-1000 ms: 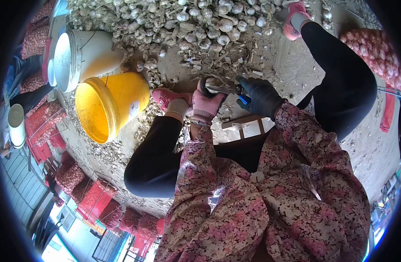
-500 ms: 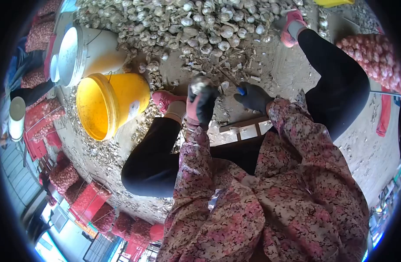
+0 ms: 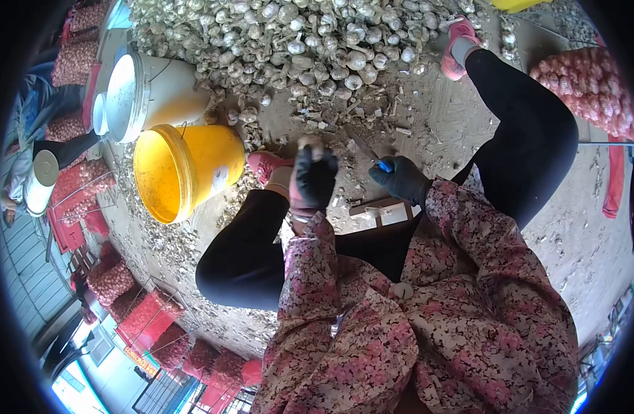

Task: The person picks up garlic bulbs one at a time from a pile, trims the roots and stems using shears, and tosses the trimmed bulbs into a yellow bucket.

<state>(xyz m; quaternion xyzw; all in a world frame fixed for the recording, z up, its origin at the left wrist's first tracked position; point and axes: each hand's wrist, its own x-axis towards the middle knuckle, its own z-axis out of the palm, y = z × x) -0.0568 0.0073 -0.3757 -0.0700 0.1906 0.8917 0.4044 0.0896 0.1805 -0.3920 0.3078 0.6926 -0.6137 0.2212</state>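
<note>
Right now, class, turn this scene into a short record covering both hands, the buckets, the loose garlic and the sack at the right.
Left hand: gloved, holding what looks like a garlic bulb, blurred
Right hand: gloved, gripping a blue-handled tool
Buckets: yellow bucket, open-topped, beside a white bucket
Loose garlic: large garlic pile on the floor
Sack: bulging net sack

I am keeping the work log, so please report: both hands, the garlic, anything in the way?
Left grip closed on garlic bulb, partly hidden. Right grip holding blue-handled tool, apart from bulb. Yellow bucket at left, touching neither grip.
</note>
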